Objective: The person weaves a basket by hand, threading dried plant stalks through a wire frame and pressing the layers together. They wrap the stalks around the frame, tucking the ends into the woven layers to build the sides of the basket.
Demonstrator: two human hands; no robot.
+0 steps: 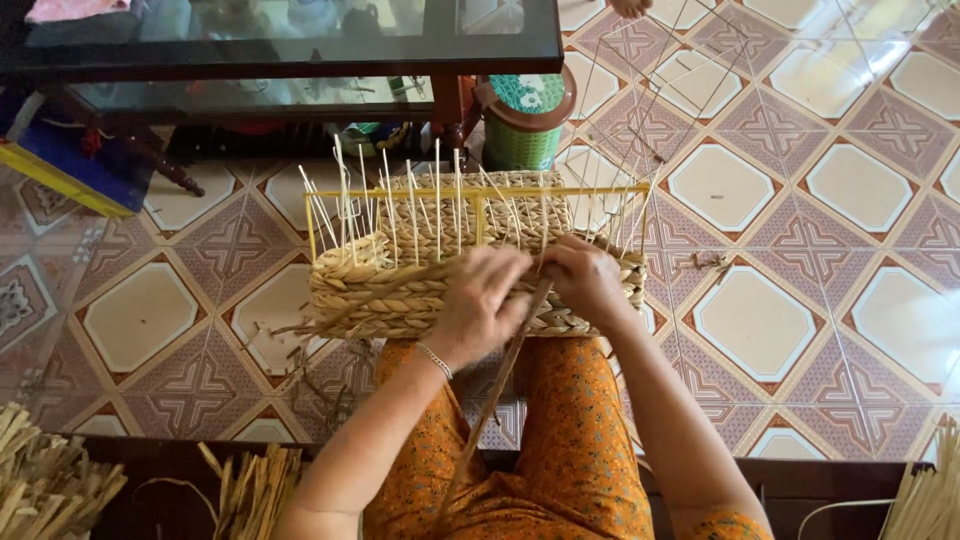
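A half-woven straw basket (pixel 400 290) rests on my lap, built on a yellow wire frame (pixel 470 192) with several thin upright spokes. My left hand (pixel 478 300) lies on the near woven wall, fingers curled around a braided straw strand (pixel 500 375) that trails down over my orange trousers. My right hand (pixel 583 275) presses on the basket's near right rim, fingers closed on the same strand where it enters the weave.
A green lidded plastic basket (pixel 522 120) stands behind on the patterned tile floor. A dark glass-topped table (pixel 280 50) fills the top left. Bundles of dry straw (pixel 50 480) lie at bottom left and bottom right (pixel 925 495). Another person's hand (pixel 630 8) shows at the top.
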